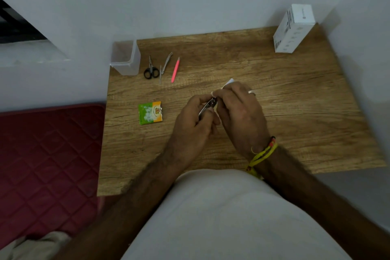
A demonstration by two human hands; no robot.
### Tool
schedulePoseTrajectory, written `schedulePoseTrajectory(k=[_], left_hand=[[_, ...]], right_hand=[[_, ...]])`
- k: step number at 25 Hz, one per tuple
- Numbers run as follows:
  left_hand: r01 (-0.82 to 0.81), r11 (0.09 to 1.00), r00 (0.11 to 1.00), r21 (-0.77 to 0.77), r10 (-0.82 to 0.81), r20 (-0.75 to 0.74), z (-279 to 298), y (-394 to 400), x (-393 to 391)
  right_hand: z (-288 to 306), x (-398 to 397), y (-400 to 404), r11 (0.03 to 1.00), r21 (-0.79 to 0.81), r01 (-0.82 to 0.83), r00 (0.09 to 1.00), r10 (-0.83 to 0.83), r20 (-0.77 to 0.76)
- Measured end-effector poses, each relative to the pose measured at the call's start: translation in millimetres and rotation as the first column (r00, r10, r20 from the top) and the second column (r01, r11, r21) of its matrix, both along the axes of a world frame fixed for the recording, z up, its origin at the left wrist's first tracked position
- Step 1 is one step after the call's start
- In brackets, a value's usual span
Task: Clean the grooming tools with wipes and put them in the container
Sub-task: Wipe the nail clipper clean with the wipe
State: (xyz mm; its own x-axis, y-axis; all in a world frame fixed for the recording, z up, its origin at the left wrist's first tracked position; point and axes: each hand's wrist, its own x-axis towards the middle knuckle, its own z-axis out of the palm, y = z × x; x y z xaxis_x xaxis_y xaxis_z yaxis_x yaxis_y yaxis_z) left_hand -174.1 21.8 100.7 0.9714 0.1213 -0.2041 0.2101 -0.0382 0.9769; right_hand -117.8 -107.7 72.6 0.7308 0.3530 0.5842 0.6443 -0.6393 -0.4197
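A metal nail clipper (207,107) sits slanted in the left hand (193,124), whose grip is curled around its lower end above the wooden surface (295,95). The right hand (238,110) pinches a white wipe (229,81) against the clipper's upper tip, its grip clamped on the wipe. Left of both hands lies a green and orange wipe sachet (150,112). Farther away and to the left lie a pink tweezer (175,69), an opened nail clipper (165,66) and black-handled scissors (151,69), beside a clear container (126,57) at the surface's corner. A white box (293,29) stands far to the right.
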Motion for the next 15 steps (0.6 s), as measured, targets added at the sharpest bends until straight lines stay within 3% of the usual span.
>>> schedulePoseTrajectory(k=[8,15], left_hand=[[-0.067,0.996,0.997,0.064,0.065,0.028,-5,-4,0],[-0.087,0.996,0.996,0.009,0.087,0.027,-2,-3,2]], right_hand=[[-5,0,2,0.999,0.039,0.030,0.999,-0.030,0.010],[-10,-1,3,0.997,0.073,0.034,0.993,-0.043,0.114]])
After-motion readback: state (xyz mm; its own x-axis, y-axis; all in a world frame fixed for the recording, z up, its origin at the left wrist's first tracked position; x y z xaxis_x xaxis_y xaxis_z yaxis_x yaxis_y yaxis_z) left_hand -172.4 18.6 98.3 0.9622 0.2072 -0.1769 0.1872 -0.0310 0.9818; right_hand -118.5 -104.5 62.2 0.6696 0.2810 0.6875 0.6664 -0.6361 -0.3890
